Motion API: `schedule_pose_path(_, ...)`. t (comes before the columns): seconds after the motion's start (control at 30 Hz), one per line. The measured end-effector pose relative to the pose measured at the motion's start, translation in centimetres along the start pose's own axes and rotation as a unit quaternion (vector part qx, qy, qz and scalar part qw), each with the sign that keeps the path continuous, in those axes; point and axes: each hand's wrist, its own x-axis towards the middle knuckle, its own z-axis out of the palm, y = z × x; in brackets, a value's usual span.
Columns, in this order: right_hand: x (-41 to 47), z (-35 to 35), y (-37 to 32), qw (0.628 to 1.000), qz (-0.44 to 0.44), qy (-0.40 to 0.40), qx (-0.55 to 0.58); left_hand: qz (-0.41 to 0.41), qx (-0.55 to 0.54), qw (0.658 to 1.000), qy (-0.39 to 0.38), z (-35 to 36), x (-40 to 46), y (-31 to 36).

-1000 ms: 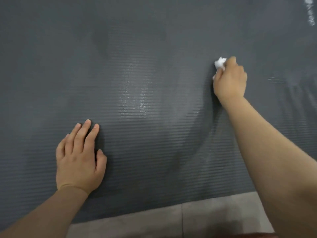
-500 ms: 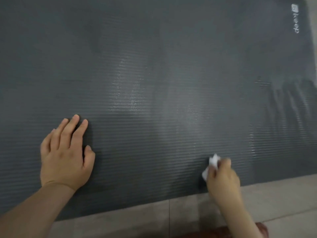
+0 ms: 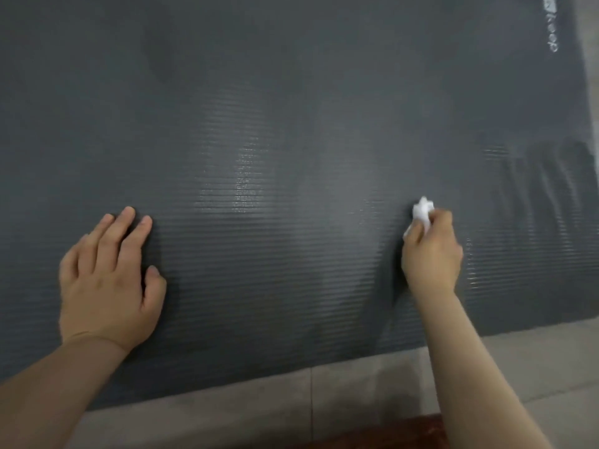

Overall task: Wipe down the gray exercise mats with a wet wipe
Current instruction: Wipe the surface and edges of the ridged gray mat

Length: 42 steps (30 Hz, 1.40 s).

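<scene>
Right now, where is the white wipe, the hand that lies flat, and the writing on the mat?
wet wipe (image 3: 421, 211), head view, on the bunched white top.
left hand (image 3: 107, 280), head view, on its back.
white writing (image 3: 551, 29), head view, on the letters by the mat's far right corner.

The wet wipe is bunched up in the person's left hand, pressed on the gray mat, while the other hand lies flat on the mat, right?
Not quite: the head view shows the wet wipe bunched in the right hand, not the left. It is pressed on the gray mat, and the left hand is the one lying flat on the mat.
</scene>
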Motion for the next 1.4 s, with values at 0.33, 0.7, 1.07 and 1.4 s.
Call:
schedule_pose_path(0.33,-5.1,-1.7,-1.3,0.993,0.104,-0.053,0.033,-0.002,-0.008,1.000,-0.013,-0.1,0.1,-0.2)
schedule_pose_path(0.7,17.1,1.5,-10.8,0.991,-0.123,0.023,-0.043,0.002,0.015,1.000,0.001,0.1,0.0,-0.3)
schedule_pose_path(1.07,-6.7,-1.6,8.5,0.965,0.262,0.028,0.009,-0.004,-0.006,1.000,-0.027,0.0,0.2,-0.2)
schedule_pose_path(1.4,16.1,2.0,-14.9,0.975,-0.218,0.006,-0.050,0.002,0.008,1.000,-0.016,0.2,0.2,-0.5)
